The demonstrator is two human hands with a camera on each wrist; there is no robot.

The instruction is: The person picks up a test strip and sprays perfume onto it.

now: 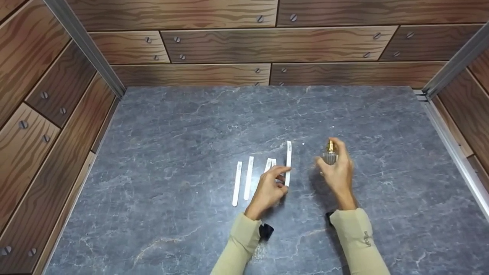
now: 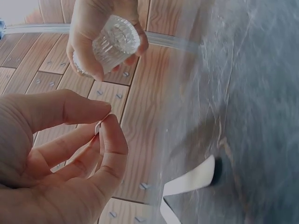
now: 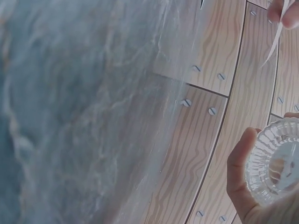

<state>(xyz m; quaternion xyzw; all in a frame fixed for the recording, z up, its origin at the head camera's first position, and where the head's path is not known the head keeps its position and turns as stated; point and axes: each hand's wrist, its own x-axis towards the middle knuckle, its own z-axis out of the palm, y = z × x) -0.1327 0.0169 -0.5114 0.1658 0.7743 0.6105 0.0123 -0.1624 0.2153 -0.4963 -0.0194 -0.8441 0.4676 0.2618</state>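
Observation:
My left hand (image 1: 268,189) pinches a white paper test strip (image 1: 289,152) between thumb and fingers, its printed end pointing away from me. In the left wrist view the thin edge of that strip (image 2: 97,128) shows between the fingertips. To the right, my right hand (image 1: 341,173) grips a clear ribbed glass perfume bottle (image 1: 329,156) with a gold spray head, the index finger on top of it. The bottle's round base (image 3: 275,163) faces the right wrist camera. Bottle and strip are apart, side by side above the table.
Left of my left hand, two white strips (image 1: 237,183) (image 1: 248,177) lie on the grey marbled table (image 1: 172,126). More strips (image 1: 268,164) lie partly hidden behind that hand. Wood-patterned walls (image 1: 214,46) and metal rails (image 1: 86,47) border the table.

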